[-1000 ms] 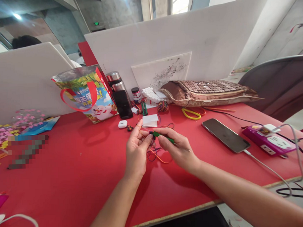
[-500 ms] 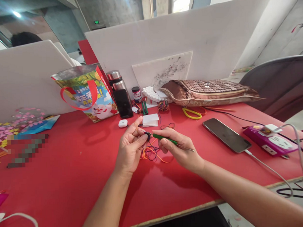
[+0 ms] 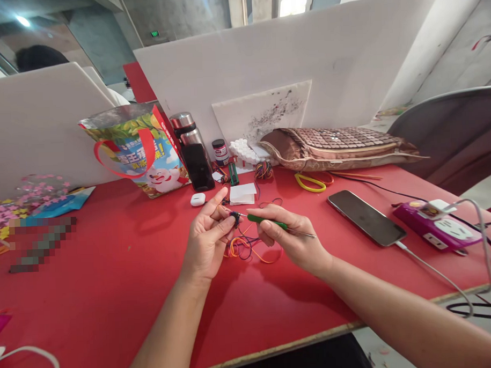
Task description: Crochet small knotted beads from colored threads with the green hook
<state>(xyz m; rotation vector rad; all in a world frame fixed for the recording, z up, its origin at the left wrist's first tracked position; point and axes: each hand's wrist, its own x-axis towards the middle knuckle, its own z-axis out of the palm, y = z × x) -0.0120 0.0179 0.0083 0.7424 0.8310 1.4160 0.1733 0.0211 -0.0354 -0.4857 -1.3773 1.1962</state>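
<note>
Head view: above the smooth red worktop (image 3: 124, 295), a slim green-handled tool (image 3: 266, 221) lies nearly crosswise, its thin metal tip pointing left at a small, dark, knotted piece (image 3: 236, 219). The right hand (image 3: 292, 233) has its fingers closed around the handle; the left hand (image 3: 209, 236) pinches the piece between thumb and fingers, near loosely looped orange and purple cords (image 3: 243, 247).

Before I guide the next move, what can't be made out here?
All in the head view:
Dark piece: partly hidden by the left hand; fine detail too small.
Green-handled tool: handle partly covered by the right hand; tip too small to tell whether it's hooked in.
Colourful bag: contents hidden by its front wall.
White cable, lower left: cut off by the bottom edge.
</note>
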